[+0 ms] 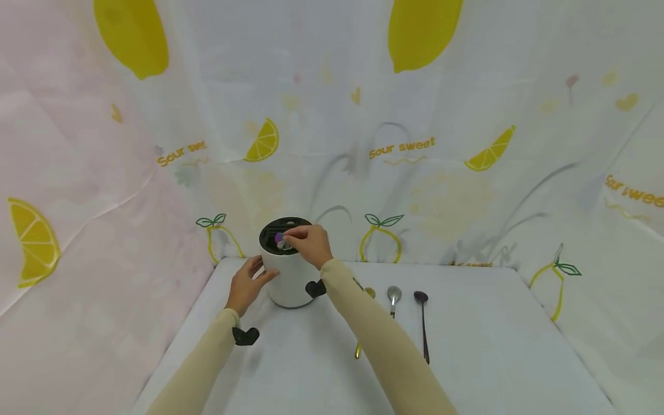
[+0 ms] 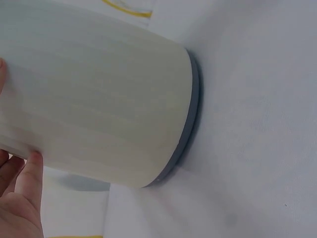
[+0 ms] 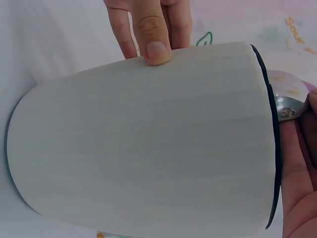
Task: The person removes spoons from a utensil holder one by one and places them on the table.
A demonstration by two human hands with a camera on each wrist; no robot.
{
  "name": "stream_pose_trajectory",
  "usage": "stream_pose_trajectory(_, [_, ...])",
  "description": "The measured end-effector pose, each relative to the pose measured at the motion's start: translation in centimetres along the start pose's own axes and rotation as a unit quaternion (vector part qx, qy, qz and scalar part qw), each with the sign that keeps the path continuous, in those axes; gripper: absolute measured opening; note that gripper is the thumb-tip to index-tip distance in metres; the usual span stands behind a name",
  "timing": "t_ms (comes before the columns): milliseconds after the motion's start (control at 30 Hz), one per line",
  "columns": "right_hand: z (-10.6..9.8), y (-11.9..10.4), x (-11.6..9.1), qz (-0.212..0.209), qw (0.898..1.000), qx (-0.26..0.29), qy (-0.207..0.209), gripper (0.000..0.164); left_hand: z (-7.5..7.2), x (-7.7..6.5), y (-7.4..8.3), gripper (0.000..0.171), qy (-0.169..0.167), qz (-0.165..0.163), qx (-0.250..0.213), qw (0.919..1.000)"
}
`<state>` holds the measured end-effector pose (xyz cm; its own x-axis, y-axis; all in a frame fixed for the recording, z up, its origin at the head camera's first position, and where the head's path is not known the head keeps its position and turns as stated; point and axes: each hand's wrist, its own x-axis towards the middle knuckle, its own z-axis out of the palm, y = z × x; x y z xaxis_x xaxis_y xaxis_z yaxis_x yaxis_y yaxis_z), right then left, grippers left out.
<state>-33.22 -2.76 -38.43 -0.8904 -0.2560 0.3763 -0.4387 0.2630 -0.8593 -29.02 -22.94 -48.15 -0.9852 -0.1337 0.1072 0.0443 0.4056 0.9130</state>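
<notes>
On the tall white cylindrical container with a black top (image 1: 288,282), the left hand (image 1: 246,286) grips the left side of the wall, thumb and fingers spread around its curve. The right hand (image 1: 309,245) is bent over the top, its fingertips pinching a shiny silver metal spoon (image 3: 287,106) whose bowl sticks up above the rim; a small purple patch beside those fingertips is too small to identify with confidence. The container stands upright, smooth-walled, with a dark band around its foot, on the white cloth-covered bench (image 1: 498,334). To its right lie a gold metal spoon (image 1: 358,350), partly hidden by the beige sleeve (image 1: 373,334), a second silver spoon (image 1: 394,294) and a long dark spoon (image 1: 421,297). Behind it hangs a pale lemon-printed fabric backdrop (image 1: 332,86).
</notes>
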Motion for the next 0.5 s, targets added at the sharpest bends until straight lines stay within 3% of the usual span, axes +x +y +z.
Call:
stream_pose_trajectory(233, [-0.2, -0.5, -0.1, -0.016, 1.0, -0.001, 0.006, 0.011, 0.0, -0.2, -0.3, 0.092, 0.002, 0.004, -0.004, 1.0])
stream_pose_trajectory(500, [-1.4, -1.4, 0.2, -0.007, 0.999, 0.033, 0.008, 0.012, -0.1, -0.1, -0.2, 0.094, -0.003, 0.002, -0.005, 1.0])
